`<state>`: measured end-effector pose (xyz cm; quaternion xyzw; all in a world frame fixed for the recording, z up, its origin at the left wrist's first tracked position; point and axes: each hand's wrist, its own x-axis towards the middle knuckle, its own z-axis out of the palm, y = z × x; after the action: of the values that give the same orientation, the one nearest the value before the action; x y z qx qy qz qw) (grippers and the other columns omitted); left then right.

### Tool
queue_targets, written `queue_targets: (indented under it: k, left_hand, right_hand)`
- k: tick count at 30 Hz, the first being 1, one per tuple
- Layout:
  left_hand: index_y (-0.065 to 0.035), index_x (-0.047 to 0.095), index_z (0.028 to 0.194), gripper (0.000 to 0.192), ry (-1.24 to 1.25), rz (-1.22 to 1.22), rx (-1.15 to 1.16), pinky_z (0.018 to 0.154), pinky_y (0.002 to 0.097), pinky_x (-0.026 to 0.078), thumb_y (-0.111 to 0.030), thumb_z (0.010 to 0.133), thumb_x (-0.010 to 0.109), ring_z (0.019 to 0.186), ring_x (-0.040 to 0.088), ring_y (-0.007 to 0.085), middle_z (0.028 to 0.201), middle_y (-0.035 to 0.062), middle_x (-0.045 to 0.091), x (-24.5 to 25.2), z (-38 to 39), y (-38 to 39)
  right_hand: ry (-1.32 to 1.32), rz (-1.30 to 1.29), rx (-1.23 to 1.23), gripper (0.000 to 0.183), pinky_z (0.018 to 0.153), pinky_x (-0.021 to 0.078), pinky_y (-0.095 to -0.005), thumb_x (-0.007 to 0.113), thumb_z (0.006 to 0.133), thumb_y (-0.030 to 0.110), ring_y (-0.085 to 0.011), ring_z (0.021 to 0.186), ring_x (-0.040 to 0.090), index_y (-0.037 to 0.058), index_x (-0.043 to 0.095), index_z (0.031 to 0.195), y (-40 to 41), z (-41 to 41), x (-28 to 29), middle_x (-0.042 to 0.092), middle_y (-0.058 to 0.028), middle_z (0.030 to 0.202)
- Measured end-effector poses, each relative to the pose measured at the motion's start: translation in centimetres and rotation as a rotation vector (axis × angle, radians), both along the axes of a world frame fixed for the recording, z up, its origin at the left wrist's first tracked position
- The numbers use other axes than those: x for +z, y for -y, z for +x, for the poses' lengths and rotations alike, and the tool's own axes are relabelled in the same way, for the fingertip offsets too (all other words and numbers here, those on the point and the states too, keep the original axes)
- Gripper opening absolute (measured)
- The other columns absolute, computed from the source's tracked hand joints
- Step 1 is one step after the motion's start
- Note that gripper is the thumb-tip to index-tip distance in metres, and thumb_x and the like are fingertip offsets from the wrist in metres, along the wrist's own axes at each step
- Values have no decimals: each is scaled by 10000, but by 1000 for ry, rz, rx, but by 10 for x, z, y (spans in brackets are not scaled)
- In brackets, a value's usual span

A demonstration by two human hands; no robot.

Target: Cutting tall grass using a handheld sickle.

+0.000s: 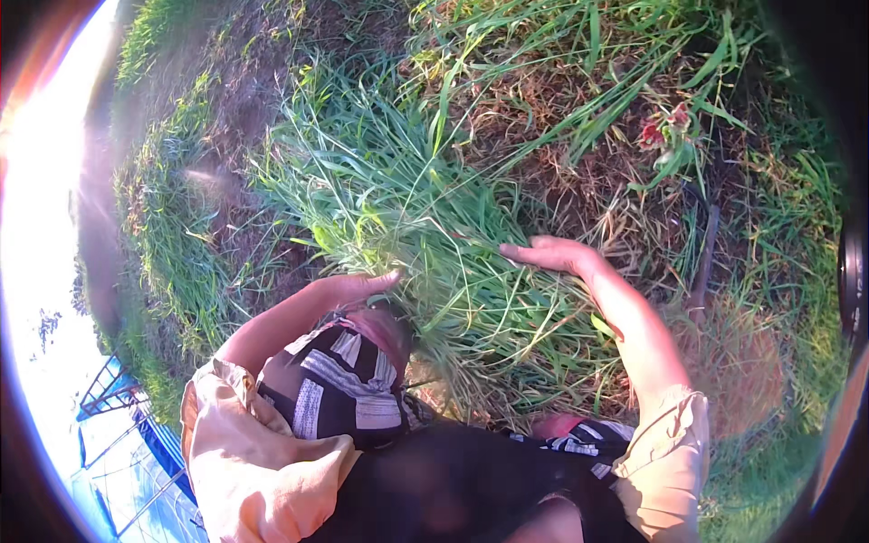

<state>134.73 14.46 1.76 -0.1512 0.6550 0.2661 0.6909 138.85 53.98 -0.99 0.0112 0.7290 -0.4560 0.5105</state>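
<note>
A thick heap of long green cut grass (434, 224) lies on the ground before me, its stem ends towards my knees. My left hand (363, 285) rests against the heap's left side, thumb extended and the other fingers partly hidden. On the opposite side, my right hand (546, 253) presses flat against the grass with its fingers straight and pointing left. Whether either hand grips any stems is not plain. A sickle-like tool with a long dark shaft (707, 251) lies on the ground to the right of my right forearm.
Dry straw and brown soil (543, 129) lie beyond the heap. A plant with red flowers (662, 136) stands at the upper right. Growing grass (170, 271) borders the left, near a blue metal-framed structure (136, 434). My patterned-cloth knee (346, 380) is close to the heap.
</note>
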Motion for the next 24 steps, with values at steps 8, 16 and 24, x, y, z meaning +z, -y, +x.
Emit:
queue_targets:
  k: [8, 16, 24]
  left_hand:
    - [-45, 495, 1234, 646, 233, 241, 746, 930, 381, 433, -561, 847, 511, 1061, 556, 268, 1191, 171, 551, -26, -3, -53]
    - [-88, 429, 1294, 675, 419, -16, 1066, 981, 531, 343, -590, 847, 484, 1173, 438, 344, 1285, 159, 468, -19, -2, -94]
    - [-59, 496, 1236, 613, 350, -109, 1221, 968, 542, 381, -537, 875, 367, 1104, 505, 367, 1237, 175, 518, 31, 11, -147]
  right_hand:
    - [376, -202, -169, 919, 904, 442, -359, 479, 712, 776, -240, 983, 598, -30, 574, 1142, 2, 3, -72, 617, -182, 1067]
    - [500, -287, -225, 1010, 927, 432, -372, 495, 659, 809, -273, 1068, 559, -41, 530, 1203, 34, -7, -53, 572, -201, 1163]
    - [527, -232, -420, 1046, 999, 374, -362, 542, 624, 797, -267, 1165, 500, -53, 500, 1231, 50, 48, -13, 531, -245, 1210]
